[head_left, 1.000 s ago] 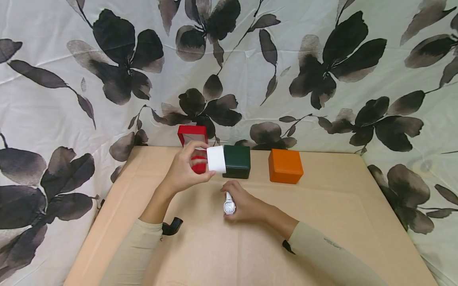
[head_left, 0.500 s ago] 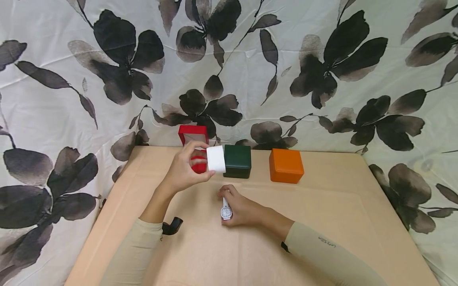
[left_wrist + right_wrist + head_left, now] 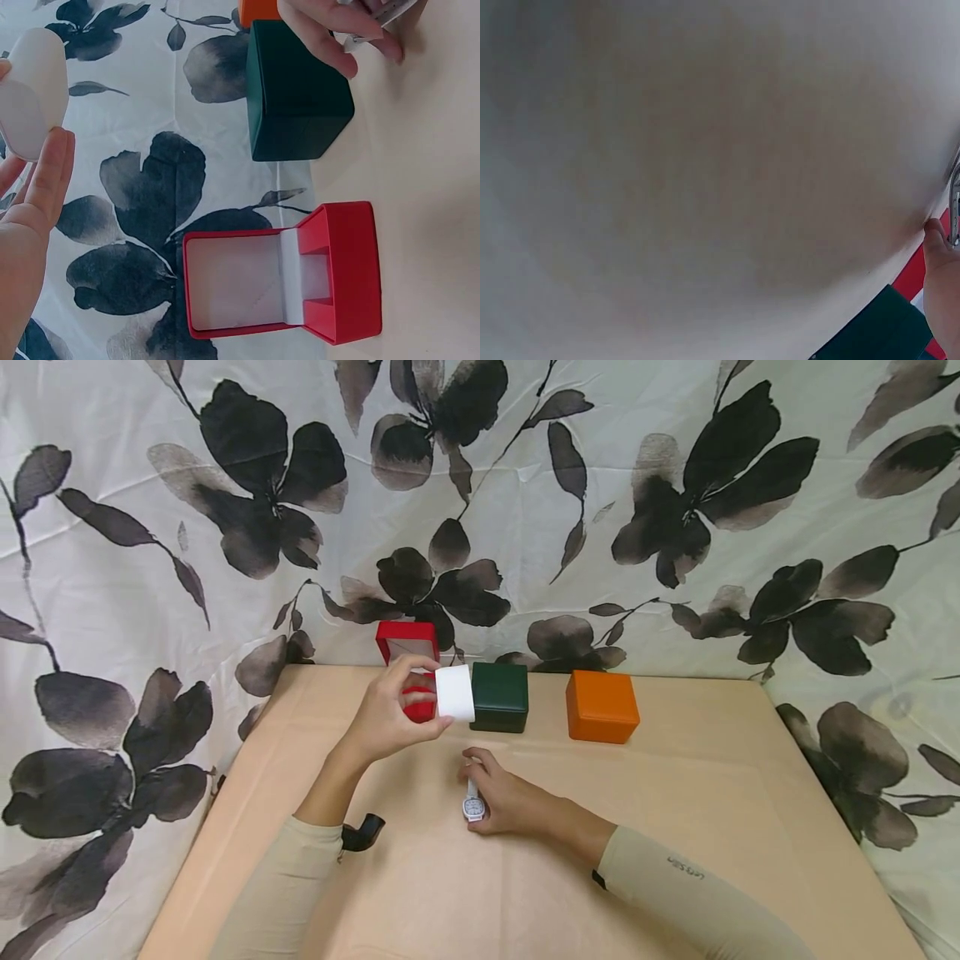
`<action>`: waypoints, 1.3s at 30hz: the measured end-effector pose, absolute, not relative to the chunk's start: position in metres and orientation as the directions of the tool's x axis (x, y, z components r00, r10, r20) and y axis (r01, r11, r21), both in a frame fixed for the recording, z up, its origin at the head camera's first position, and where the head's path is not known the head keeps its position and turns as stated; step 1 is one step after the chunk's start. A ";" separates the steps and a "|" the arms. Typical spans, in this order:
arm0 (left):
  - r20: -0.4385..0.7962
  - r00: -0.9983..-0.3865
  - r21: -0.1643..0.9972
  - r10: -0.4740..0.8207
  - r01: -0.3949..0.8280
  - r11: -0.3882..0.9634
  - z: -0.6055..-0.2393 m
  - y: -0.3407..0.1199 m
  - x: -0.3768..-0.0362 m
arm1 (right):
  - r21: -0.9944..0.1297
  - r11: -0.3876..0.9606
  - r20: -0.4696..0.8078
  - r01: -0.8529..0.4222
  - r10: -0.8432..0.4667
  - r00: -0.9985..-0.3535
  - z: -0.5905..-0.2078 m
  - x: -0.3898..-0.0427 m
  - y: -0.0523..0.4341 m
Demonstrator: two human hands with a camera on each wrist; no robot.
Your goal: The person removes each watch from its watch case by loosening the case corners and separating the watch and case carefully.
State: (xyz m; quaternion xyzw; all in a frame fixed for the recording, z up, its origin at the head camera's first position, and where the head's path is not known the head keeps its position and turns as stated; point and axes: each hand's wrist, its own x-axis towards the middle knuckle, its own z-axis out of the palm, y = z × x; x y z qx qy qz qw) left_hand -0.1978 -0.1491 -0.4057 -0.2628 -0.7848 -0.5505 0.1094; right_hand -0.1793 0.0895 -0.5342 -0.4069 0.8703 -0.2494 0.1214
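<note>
My left hand point(image 3: 384, 714) pinches a white watch cushion point(image 3: 454, 695) between thumb and fingers, raised in front of the opened red watch box point(image 3: 407, 630). In the left wrist view, fingers hold the same cushion point(image 3: 31, 90) at its sides, and the red box point(image 3: 355, 277) shows its pale lining and an open slot. Closer to the person, my right hand point(image 3: 510, 797) holds a silver wristwatch point(image 3: 473, 808), dial facing up, with the strap running away from the person. Only the thumb and an edge of the watch point(image 3: 954, 206) show in the right wrist view.
A closed dark green box point(image 3: 499, 697) stands just right of the cushion. Farther right is a closed orange box point(image 3: 603, 707). All the boxes line the back edge of the beige table point(image 3: 712, 810), before a floral cloth point(image 3: 555, 527).
The right hand has brought the watch slightly left and closer to the person, then stayed nearly still. The left hand keeps its hold on the cushion in about the same place.
</note>
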 end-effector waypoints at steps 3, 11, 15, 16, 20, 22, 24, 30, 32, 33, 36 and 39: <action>0.460 -0.838 0.804 0.293 0.533 0.262 -0.406 -0.149 -0.198 | -0.490 0.541 0.029 -0.683 -0.774 -0.633 -0.535 -0.180 0.089; 0.456 -0.842 0.796 0.288 0.530 0.293 -0.406 -0.151 -0.198 | -0.490 0.540 0.072 -0.685 -0.757 -0.649 -0.534 -0.178 0.089; 0.453 -0.844 0.797 0.286 0.528 0.293 -0.406 -0.152 -0.197 | -0.526 0.544 0.059 -0.654 -0.744 -0.666 -0.534 -0.176 0.088; 0.454 -0.844 0.798 0.286 0.527 0.291 -0.405 -0.152 -0.197 | -0.531 0.547 0.054 -0.647 -0.740 -0.670 -0.534 -0.175 0.088; 0.455 -0.842 0.799 0.288 0.529 0.285 -0.404 -0.152 -0.196 | -0.527 0.566 0.033 -0.634 -0.732 -0.681 -0.533 -0.173 0.087; 0.456 -0.841 0.799 0.291 0.531 0.282 -0.404 -0.153 -0.196 | -0.511 0.577 0.030 -0.637 -0.729 -0.684 -0.533 -0.172 0.087; 0.455 -0.840 0.798 0.295 0.532 0.284 -0.403 -0.153 -0.196 | -0.493 0.590 0.026 -0.640 -0.725 -0.688 -0.533 -0.172 0.087; 0.446 -0.847 0.802 0.291 0.522 0.291 -0.403 -0.153 -0.197 | -0.479 0.606 0.029 -0.635 -0.712 -0.701 -0.533 -0.172 0.088; 0.443 -0.848 0.804 0.290 0.519 0.290 -0.404 -0.153 -0.197 | -0.489 0.606 0.028 -0.628 -0.708 -0.705 -0.533 -0.171 0.087; 0.443 -0.849 0.804 0.289 0.519 0.291 -0.404 -0.153 -0.198 | -0.495 0.605 0.027 -0.624 -0.707 -0.707 -0.533 -0.171 0.086; 0.442 -0.850 0.805 0.288 0.517 0.291 -0.404 -0.154 -0.198 | -0.511 0.600 0.019 -0.615 -0.708 -0.706 -0.533 -0.169 0.085; 0.442 -0.851 0.804 0.284 0.516 0.295 -0.404 -0.154 -0.199 | -0.512 0.596 0.012 -0.618 -0.715 -0.700 -0.533 -0.168 0.085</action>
